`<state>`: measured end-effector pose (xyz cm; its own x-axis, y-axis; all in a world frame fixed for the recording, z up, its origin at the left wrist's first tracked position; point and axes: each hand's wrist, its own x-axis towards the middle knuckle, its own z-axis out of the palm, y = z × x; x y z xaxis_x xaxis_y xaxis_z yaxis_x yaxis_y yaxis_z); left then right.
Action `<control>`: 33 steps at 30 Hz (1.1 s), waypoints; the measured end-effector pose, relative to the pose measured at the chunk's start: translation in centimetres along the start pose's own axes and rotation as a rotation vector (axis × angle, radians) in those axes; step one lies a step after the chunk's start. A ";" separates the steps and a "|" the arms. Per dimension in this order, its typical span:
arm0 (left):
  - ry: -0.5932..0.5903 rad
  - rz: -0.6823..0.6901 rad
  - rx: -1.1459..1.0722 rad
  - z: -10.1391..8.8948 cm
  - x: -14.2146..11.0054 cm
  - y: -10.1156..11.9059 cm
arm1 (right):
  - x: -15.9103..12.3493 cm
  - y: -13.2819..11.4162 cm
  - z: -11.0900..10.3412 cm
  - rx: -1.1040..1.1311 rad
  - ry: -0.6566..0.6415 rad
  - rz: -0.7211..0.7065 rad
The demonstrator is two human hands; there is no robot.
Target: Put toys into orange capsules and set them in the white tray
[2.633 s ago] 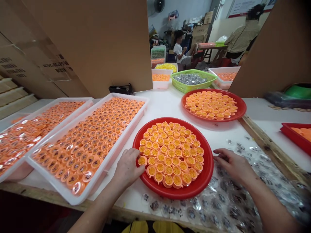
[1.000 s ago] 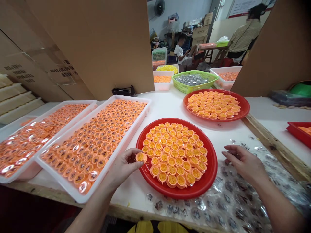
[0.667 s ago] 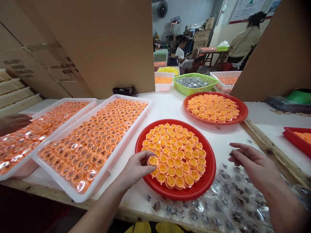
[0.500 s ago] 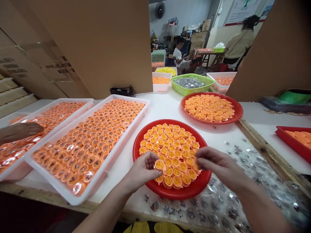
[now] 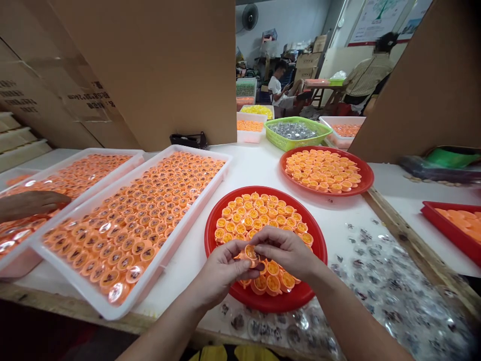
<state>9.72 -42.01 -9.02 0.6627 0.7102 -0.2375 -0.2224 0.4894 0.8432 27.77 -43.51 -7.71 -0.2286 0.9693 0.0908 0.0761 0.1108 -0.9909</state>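
Over the near red tray (image 5: 322,245), my left hand (image 5: 221,265) is closed around a small orange toy cup (image 5: 250,252) with yellow inside. My right hand (image 5: 287,250) has come against that cup, its thumb and fingertips pinched at the rim. Anything small between those fingertips is hidden. Rows of similar orange cups (image 5: 263,219) stand in the tray below, open side up. Clear round discs with dark printed pictures (image 5: 376,281) lie spread over the table to the right.
White trays (image 5: 165,265) of disc-topped orange cups stand at left, where another person's hand (image 5: 33,204) reaches in. A second red tray (image 5: 370,183) and a green basket (image 5: 274,140) sit behind. Cardboard panels (image 5: 169,65) and a wooden strip (image 5: 409,240) bound the table.
My right hand has moved left from the tray's right side and now meets the cup in my left hand. The left hand stays nearly in place. The view has shifted slightly.
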 end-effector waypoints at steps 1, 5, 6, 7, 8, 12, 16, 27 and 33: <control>0.013 -0.001 -0.007 0.2 0.0 0.1 | 0.0 0.2 0.2 0.015 0.026 0.006; 0.066 -0.001 -0.068 0.6 0.0 0.1 | -0.1 1.2 1.0 -0.046 0.166 -0.049; 0.077 -0.005 -0.085 0.6 0.0 0.1 | -0.2 1.5 1.2 -0.082 0.195 -0.077; 0.088 -0.010 -0.097 0.6 0.0 0.0 | -0.3 1.7 1.4 -0.116 0.213 -0.105; 0.100 -0.016 -0.103 0.5 0.0 -0.1 | -0.4 2.0 1.5 -0.149 0.223 -0.133; 0.175 -0.012 -0.046 0.3 0.2 -0.9 | -0.8 2.4 1.8 -0.301 0.204 -0.202; 0.266 0.027 0.043 0.1 0.4 -1.5 | -1.2 2.4 1.7 -0.445 0.171 -0.254; 0.206 -0.074 -0.189 -0.1 0.5 -1.1 | -1.4 1.2 0.3 -0.330 0.118 -0.256; 0.167 -0.087 -0.208 -0.4 0.4 -1.5 | -1.3 1.0 0.4 -0.276 0.022 -0.255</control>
<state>10.02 -42.22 -10.61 0.5626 0.7261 -0.3953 -0.3233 0.6333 0.7031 27.79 -44.70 -8.85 -0.2535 0.9069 0.3364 0.2788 0.4015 -0.8724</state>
